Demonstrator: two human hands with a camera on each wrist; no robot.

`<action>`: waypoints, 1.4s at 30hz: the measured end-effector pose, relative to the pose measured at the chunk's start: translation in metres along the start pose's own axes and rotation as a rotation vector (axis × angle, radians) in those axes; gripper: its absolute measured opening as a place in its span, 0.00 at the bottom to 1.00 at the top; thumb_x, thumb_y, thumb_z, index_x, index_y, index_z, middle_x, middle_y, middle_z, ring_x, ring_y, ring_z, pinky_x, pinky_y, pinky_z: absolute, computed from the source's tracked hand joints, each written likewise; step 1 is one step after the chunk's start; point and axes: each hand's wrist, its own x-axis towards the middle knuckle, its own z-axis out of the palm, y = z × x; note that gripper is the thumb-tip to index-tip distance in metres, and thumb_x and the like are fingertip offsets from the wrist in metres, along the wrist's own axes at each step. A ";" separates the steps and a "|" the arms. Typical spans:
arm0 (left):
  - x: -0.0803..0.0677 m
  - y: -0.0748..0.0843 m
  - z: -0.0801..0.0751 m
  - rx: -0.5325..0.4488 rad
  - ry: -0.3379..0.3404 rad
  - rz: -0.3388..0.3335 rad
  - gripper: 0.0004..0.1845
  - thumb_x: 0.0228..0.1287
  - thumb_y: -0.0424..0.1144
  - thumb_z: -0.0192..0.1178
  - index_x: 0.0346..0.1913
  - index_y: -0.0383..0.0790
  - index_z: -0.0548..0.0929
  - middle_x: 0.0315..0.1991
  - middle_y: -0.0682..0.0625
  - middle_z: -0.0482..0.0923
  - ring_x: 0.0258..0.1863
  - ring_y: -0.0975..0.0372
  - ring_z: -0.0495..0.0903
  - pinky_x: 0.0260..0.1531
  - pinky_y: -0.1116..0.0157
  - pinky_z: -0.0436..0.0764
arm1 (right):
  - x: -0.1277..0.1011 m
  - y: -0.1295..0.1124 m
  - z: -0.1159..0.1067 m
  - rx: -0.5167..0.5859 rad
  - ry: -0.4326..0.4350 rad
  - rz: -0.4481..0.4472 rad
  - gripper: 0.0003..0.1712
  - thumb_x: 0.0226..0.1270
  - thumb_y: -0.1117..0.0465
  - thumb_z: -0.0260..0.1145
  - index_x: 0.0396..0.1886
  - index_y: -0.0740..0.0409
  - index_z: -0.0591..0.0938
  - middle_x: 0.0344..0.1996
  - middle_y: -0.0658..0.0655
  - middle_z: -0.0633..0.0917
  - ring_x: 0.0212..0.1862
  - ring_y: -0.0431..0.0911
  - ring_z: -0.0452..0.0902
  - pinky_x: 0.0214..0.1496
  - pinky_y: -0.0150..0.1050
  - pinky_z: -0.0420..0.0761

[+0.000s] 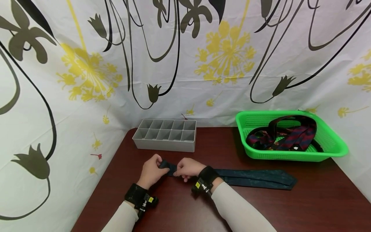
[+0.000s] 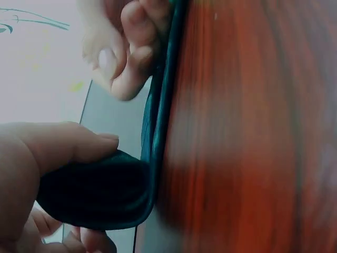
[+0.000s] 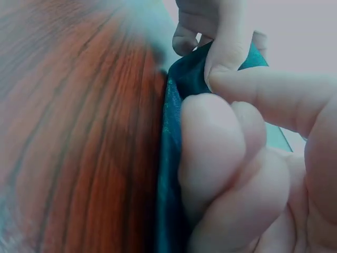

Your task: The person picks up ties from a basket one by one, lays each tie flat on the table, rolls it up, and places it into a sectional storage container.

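A dark teal necktie (image 1: 255,178) lies lengthwise across the brown table, its wide pointed end to the right. My left hand (image 1: 152,171) pinches its narrow end, which is bent up into a loop (image 2: 100,192) in the left wrist view. The left thumb lies over the top of that loop. Just to the right, my right hand (image 1: 189,167) holds the tie close to the fold with curled fingers (image 3: 210,137). In the right wrist view its thumb reaches toward the left thumb. Part of the tie is hidden under the right hand and wrist.
Behind the hands stands a grey divided box (image 1: 165,145) with several compartments. A green basket (image 1: 290,156) at the back right holds patterned ties (image 1: 301,135) and a dark strap. A printed curtain (image 1: 185,71) hangs behind the table (image 1: 179,212).
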 end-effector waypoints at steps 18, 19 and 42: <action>-0.001 -0.001 0.006 -0.068 -0.252 0.128 0.28 0.55 0.26 0.71 0.62 0.44 0.85 0.50 0.46 0.81 0.44 0.60 0.79 0.47 0.63 0.82 | -0.015 0.006 -0.015 -0.010 0.102 0.107 0.26 0.71 0.55 0.73 0.14 0.49 0.73 0.12 0.47 0.75 0.15 0.40 0.76 0.22 0.30 0.71; -0.001 -0.002 0.006 -0.060 -0.254 0.119 0.30 0.56 0.27 0.72 0.64 0.42 0.83 0.51 0.46 0.81 0.44 0.60 0.79 0.47 0.63 0.82 | -0.014 0.006 -0.014 -0.021 0.102 0.102 0.27 0.71 0.56 0.73 0.14 0.48 0.72 0.11 0.47 0.74 0.15 0.39 0.76 0.22 0.31 0.71; 0.015 0.014 0.038 -0.232 -0.301 0.261 0.20 0.54 0.39 0.82 0.50 0.47 0.89 0.45 0.50 0.84 0.44 0.62 0.84 0.50 0.65 0.82 | -0.015 0.021 -0.027 0.071 0.148 0.117 0.18 0.67 0.66 0.70 0.21 0.52 0.73 0.15 0.48 0.75 0.16 0.39 0.75 0.21 0.31 0.71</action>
